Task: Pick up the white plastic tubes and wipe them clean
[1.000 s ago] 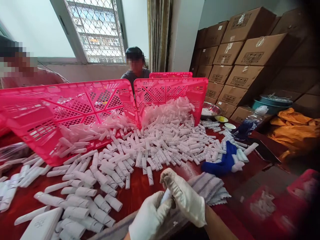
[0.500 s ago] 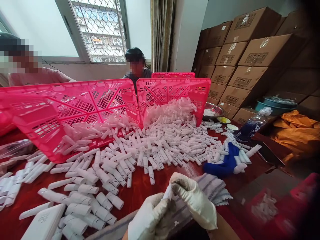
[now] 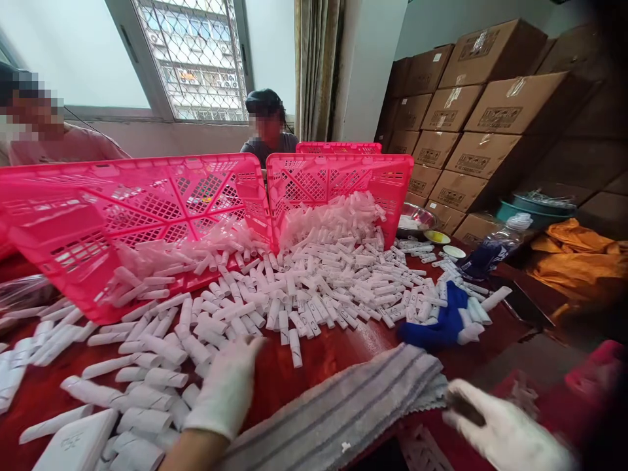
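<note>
While the left hand, grip unclear, hovers by tubes, the right hand gapes past the desk's four-o'clock edge.

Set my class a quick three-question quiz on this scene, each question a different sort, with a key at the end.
1. Which of these is the left hand closest to?
A) the window
B) the white tubes
C) the cardboard boxes

2. True or false: the right hand wears a white glove.

3. Fill in the missing word: seen from the head camera, a striped ____ stretches between the two hands.

Key: 1. B, as it reaches in among them. 2. True. 3. Cloth, grey with darker stripes.
</note>
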`<state>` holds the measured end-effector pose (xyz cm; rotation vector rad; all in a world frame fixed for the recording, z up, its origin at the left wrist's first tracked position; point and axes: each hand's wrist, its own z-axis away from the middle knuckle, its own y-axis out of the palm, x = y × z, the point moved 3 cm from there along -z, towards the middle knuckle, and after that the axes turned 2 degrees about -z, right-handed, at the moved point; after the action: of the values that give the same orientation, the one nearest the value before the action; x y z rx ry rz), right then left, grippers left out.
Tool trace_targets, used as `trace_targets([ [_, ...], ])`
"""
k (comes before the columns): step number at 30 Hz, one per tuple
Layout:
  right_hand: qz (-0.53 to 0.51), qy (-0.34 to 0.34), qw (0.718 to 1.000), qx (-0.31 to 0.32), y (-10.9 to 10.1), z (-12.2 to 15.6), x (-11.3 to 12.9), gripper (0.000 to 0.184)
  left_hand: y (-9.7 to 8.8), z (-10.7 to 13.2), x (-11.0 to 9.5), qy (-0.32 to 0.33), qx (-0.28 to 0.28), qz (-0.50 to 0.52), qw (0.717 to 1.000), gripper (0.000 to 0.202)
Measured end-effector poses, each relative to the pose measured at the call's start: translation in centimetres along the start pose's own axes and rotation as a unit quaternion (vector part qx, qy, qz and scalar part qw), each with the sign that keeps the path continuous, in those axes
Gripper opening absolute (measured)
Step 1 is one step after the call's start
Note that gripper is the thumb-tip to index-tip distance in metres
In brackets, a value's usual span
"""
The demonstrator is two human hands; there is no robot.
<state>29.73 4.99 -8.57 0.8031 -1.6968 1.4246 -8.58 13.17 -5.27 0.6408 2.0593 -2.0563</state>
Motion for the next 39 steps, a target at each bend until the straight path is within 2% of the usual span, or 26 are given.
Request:
trace_targets([
  [1,0.041,-0.011,0.999,-0.003,0.7,-0.6,0.6,0.024,-0.5,-0.2,1.1,-0.008,-0.01,-0.03,0.999,0.052],
  [3,0.082,-0.086,0.993,0.016,3.9,-2.3,3.5,0.028,-1.4,-0.5,2.1,0.004,-0.023,-0.105,0.994,0.055],
  [5,0.096,-0.188,0.976,0.051,7.9,-4.8,6.9,0.026,-1.6,-0.8,1.5,0.058,-0.014,-0.174,0.983,0.052],
  [6,0.12,-0.204,0.97,0.058,9.7,-6.3,8.1,0.026,-1.4,-1.0,0.8,0.09,-0.001,-0.189,0.978,0.051],
  [9,0.147,-0.18,0.973,0.013,12.4,-11.5,9.3,0.027,-0.1,-2.3,-1.7,0.152,0.033,-0.19,0.969,0.045],
  [11,0.165,-0.15,0.975,-0.016,12.7,-14.2,8.5,0.027,1.0,-3.2,-3.0,0.168,0.037,-0.181,0.968,0.041],
  [13,0.179,-0.14,0.974,-0.017,12.6,-15.5,7.5,0.026,2.0,-3.6,-3.8,0.182,0.04,-0.166,0.968,0.032],
  [16,0.177,-0.163,0.97,0.021,12.7,-14.6,6.2,0.022,2.9,-2.9,-3.9,0.183,0.041,-0.133,0.973,0.016],
  [19,0.151,-0.19,0.969,0.053,13.1,-12.1,5.4,0.022,3.3,-1.2,-2.9,0.152,0.022,-0.082,0.985,0.017],
  [21,0.137,-0.194,0.97,0.044,12.9,-10.5,5.4,0.021,3.1,0.1,-2.2,0.105,-0.01,0.04,0.994,0.021],
  [22,0.126,-0.191,0.973,0.033,12.6,-9.8,5.6,0.024,3.1,0.6,-2.0,0.071,-0.021,0.127,0.989,0.022],
  [24,0.064,-0.161,0.984,0.027,12.0,-8.4,6.5,0.032,3.2,1.5,-2.2,-0.005,-0.017,0.293,0.956,0.026],
  [26,-0.053,-0.095,0.992,0.067,11.8,-7.1,7.9,0.04,3.5,2.0,-3.3,-0.059,0.016,0.392,0.918,0.03],
  [29,-0.212,0.01,0.966,0.151,12.1,-5.2,9.9,0.043,4.0,2.2,-5.4,-0.076,0.059,0.47,0.877,0.031],
  [31,-0.251,0.032,0.955,0.155,12.2,-4.5,10.7,0.038,4.2,2.3,-6.1,-0.066,0.075,0.494,0.864,0.03],
  [33,-0.254,0.022,0.956,0.144,11.8,-4.6,11.2,0.032,4.3,2.5,-6.3,-0.055,0.081,0.482,0.871,0.027],
  [35,-0.218,0.006,0.961,0.169,11.2,-4.9,11.5,0.03,4.4,2.9,-5.9,-0.045,0.073,0.437,0.895,0.023],
  [37,-0.151,-0.01,0.963,0.224,10.7,-5.1,12.1,0.029,4.4,3.4,-5.6,-0.025,0.048,0.359,0.932,0.024],
  [39,-0.095,-0.022,0.96,0.263,10.7,-5.0,12.8,0.031,4.8,3.9,-5.7,0.03,0.008,0.276,0.961,0.029],
])
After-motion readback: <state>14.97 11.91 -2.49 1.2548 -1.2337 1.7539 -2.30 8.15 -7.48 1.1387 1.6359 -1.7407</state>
